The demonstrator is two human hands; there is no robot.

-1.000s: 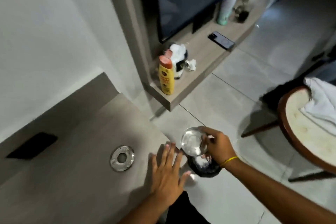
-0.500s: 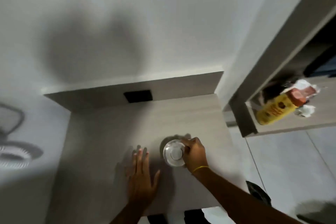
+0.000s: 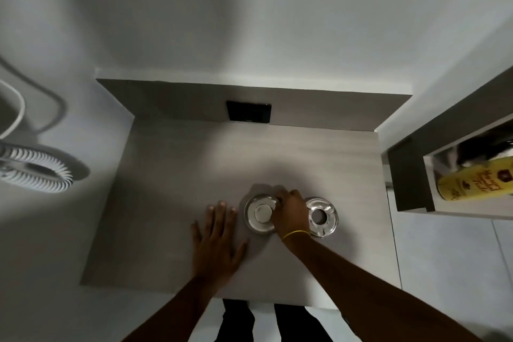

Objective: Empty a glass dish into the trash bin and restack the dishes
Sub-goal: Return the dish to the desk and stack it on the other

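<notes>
Two round glass dishes sit side by side on the grey wooden desk [image 3: 194,169]. My right hand [image 3: 290,209] grips the right rim of the left glass dish [image 3: 259,214], which rests on the desk and has a pale round centre. The second glass dish [image 3: 323,216], with a dark round centre, lies just right of my wrist, partly hidden by it. My left hand [image 3: 218,241] lies flat on the desk, fingers spread, left of the held dish and apart from it. No trash bin is in view.
A black socket plate [image 3: 248,111] is set in the desk's back panel. A white coiled hose [image 3: 33,169] lies on the floor at left. At right a low shelf [image 3: 410,175] holds a yellow bottle [image 3: 477,182]. My legs stand at the desk's front edge.
My right hand carried the glass dish from over the dark bin on the floor back to the desk and set it down left of the second dish. My view swung left onto the desk.
</notes>
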